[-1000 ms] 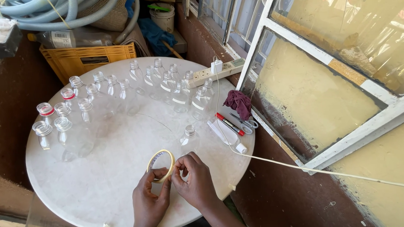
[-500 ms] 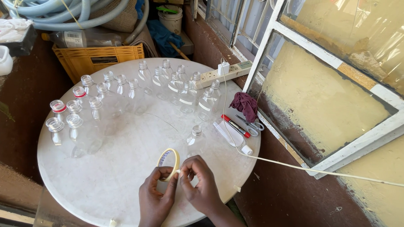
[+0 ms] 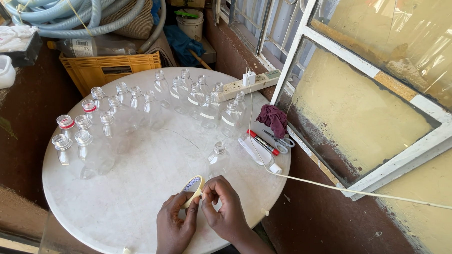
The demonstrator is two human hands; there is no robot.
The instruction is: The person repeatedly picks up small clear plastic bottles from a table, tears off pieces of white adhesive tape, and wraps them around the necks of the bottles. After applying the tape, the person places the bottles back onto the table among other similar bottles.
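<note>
Both hands have pulled in closer to the near edge of the round table (image 3: 133, 209) since a second ago. Left hand (image 3: 175, 225) grips the tape roll (image 3: 194, 188), tipped up more now, while the right hand (image 3: 223, 207) pinches at its edge, like picking for the tape end. Clear bottles (image 3: 177, 98) sit untouched on the far side.

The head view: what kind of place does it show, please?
Probably a makeshift home or backyard workspace, not a factory: a round white table crowded with empty clear plastic bottles, coiled blue hoses above a yellow crate, and a worn window frame.
</note>
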